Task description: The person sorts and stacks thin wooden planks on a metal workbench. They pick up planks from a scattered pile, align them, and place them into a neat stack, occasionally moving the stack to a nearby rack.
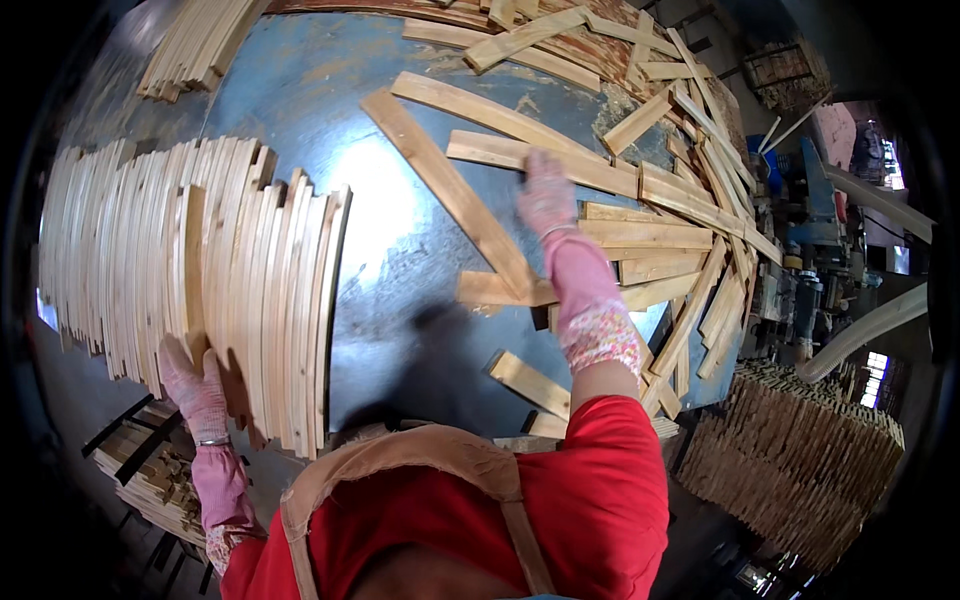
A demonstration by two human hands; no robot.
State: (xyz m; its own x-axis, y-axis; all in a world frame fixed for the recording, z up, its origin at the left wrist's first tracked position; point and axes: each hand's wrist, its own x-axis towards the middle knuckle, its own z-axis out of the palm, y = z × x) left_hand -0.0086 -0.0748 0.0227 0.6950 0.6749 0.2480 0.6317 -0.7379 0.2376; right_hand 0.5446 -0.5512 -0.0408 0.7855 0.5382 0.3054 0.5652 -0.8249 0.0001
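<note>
My left hand (194, 388), in a pale pink glove, is closed on the near end of a wooden slat (190, 255). That slat lies over a tight row of pale wooden slats (265, 300) on the left of the blue-grey table (400, 345). My right hand (547, 190), gloved alike, reaches forward with its fingers stretched over a loose slat (485, 149); its fingertips are partly blurred. Just left of it, a browner slat (450, 190) lies slantwise. Behind the hand runs another long slat (490, 112).
A jumbled heap of slats (690, 210) spreads across the table's right side. A small bundle (200, 45) lies at the far left. Stacked wood (795, 455) stands off the table at right, near machinery (810, 290). More slats sit on a rack (150, 470) at lower left.
</note>
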